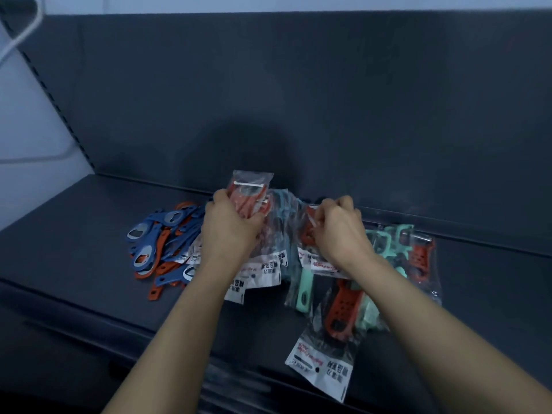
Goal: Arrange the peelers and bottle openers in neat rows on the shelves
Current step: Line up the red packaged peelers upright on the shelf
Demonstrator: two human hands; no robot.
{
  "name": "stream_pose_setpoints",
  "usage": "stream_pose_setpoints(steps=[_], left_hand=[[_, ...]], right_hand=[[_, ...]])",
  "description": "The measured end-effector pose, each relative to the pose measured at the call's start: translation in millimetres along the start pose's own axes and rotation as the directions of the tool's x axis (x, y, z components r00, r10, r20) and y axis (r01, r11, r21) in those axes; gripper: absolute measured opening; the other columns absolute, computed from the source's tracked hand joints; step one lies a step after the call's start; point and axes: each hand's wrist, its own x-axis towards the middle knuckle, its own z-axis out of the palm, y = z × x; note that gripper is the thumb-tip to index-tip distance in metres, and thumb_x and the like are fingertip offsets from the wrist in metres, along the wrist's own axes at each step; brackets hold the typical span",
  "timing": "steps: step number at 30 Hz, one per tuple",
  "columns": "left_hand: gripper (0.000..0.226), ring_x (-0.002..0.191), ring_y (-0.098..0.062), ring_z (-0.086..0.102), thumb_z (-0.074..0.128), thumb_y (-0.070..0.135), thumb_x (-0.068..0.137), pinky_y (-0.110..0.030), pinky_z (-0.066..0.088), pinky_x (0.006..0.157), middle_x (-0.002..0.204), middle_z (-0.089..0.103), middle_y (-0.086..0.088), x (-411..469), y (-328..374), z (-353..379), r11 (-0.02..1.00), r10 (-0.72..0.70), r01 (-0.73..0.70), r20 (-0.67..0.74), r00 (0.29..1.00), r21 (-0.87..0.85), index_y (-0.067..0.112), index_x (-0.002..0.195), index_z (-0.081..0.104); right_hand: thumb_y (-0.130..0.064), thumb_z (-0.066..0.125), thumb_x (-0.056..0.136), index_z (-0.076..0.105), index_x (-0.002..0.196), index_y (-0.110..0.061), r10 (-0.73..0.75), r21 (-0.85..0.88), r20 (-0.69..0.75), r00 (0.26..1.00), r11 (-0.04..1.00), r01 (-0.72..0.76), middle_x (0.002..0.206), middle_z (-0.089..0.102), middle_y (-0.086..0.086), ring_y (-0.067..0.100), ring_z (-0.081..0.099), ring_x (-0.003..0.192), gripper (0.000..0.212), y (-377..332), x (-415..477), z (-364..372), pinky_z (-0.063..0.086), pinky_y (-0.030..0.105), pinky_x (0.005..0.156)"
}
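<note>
**Both hands deep in the peeler pile**

Two bare forearms reach in from the bottom edge, over the front lip of the dark grey metal shelf (74,234). Nearest on the shelf, close to that lip, lies an orange peeler with a perforated handle (337,318), sealed in a clear plastic bag with a white printed label. Just behind it lies a mint-green bagged peeler (304,291), partly under other bags.

Farther in, the left hand (230,231) is curled round a bundle of bagged orange peelers (251,186), whose tops stand up above the fingers. The right hand (340,231) pinches the clear bag of another orange peeler (309,231) between curled fingers. To its right, a cluster of mint and orange bagged peelers (418,255) lies overlapping toward the rear.

Left of the left hand sits a loose heap of flat blue and orange bottle openers (161,240). Behind everything rises the dark back panel (298,85), with a white cable (18,40) at the upper left.
</note>
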Motion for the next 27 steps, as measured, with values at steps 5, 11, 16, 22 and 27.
stream_pose_setpoints(steps=[5, 11, 16, 22, 27], left_hand=[[0.071, 0.112, -0.039, 0.047, 0.069, 0.037, 0.080, -0.042, 0.041, 0.087, 0.126, 0.043, -0.024, -2.5, 12.9, 25.2, 0.975, 0.017, -0.034, 0.076, 0.997, 0.220, -0.001, 0.129, 0.033], [0.063, 0.102, -0.040, 0.055, 0.070, 0.028, 0.079, -0.040, 0.043, 0.076, 0.115, 0.057, -0.021, -5.0, 7.6, 33.3, 0.980, 0.030, -0.047, 0.091, 0.995, 0.192, 0.002, 0.123, 0.033], [0.059, 0.093, -0.032, 0.057, 0.069, 0.019, 0.078, -0.037, 0.045, 0.073, 0.104, 0.059, -0.012, -16.1, 11.7, 33.3, 0.990, 0.121, -0.126, 0.073, 0.990, 0.064, 0.011, 0.124, 0.034], [0.072, 0.103, -0.039, 0.052, 0.069, 0.024, 0.077, -0.050, 0.046, 0.086, 0.117, 0.051, -0.018, -18.7, 8.4, 13.4, 0.992, 0.120, -0.119, -0.017, 0.993, 0.044, 0.011, 0.134, 0.027], [0.068, 0.086, -0.033, 0.055, 0.068, 0.020, 0.076, -0.036, 0.041, 0.065, 0.108, 0.053, -0.014, -8.8, -19.0, -20.0, 1.000, 0.029, -0.028, -0.089, 0.996, 0.012, 0.017, 0.131, 0.028]], right_hand=[[-0.005, 0.053, 0.086, 0.043, 0.123, -0.009, 0.010, -0.010, -0.007, 1.000, 1.000, -0.010, 0.123, 0.033, 0.012, 0.033, 0.038, 0.112, 0.039, 8.5, -17.8, -7.4, 0.038, 0.036, 0.092], [-0.012, 0.057, 0.087, 0.033, 0.135, -0.008, 0.114, -0.016, -0.011, 0.993, 0.993, -0.114, 0.126, 0.030, 0.013, 0.033, 0.039, 0.116, 0.054, 27.2, -38.5, -10.7, 0.039, 0.034, 0.096], [-0.014, 0.057, 0.089, 0.030, 0.140, -0.006, 0.137, 0.039, -0.065, 0.988, 0.990, -0.135, 0.129, 0.031, 0.015, 0.033, 0.038, 0.121, 0.059, 35.2, -43.5, -9.6, 0.037, 0.034, 0.101], [-0.020, 0.056, 0.092, 0.040, 0.128, -0.003, 0.058, 0.084, -0.049, 0.997, 0.995, -0.054, 0.121, 0.038, 0.017, 0.034, 0.044, 0.112, 0.042, 10.2, -26.0, 7.1, 0.041, 0.034, 0.093], [-0.027, 0.051, 0.094, 0.041, 0.128, -0.003, 0.090, 0.092, 0.025, 0.996, 0.991, -0.092, 0.125, 0.038, 0.020, 0.038, 0.038, 0.118, 0.043, -7.0, -5.1, 25.1, 0.038, 0.039, 0.096]])
